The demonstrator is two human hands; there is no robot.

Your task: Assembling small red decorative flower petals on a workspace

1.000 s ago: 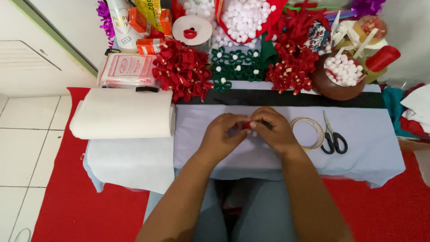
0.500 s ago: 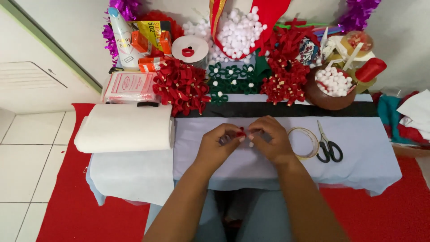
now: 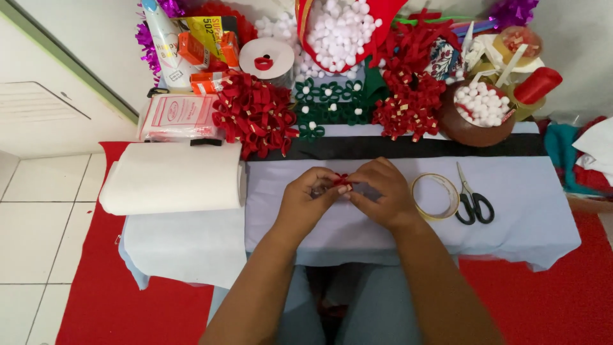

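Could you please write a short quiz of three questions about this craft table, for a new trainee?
1. True or false: the scissors lie between the roll of tape and the right hand.
2. What do both hands pinch together? A) a small red piece B) a white pompom C) the scissors
3. Fill in: the big white fabric roll lies beside the ___ hand.

Key: 1. False: the roll of tape lies between the right hand and the scissors. 2. A. 3. left.
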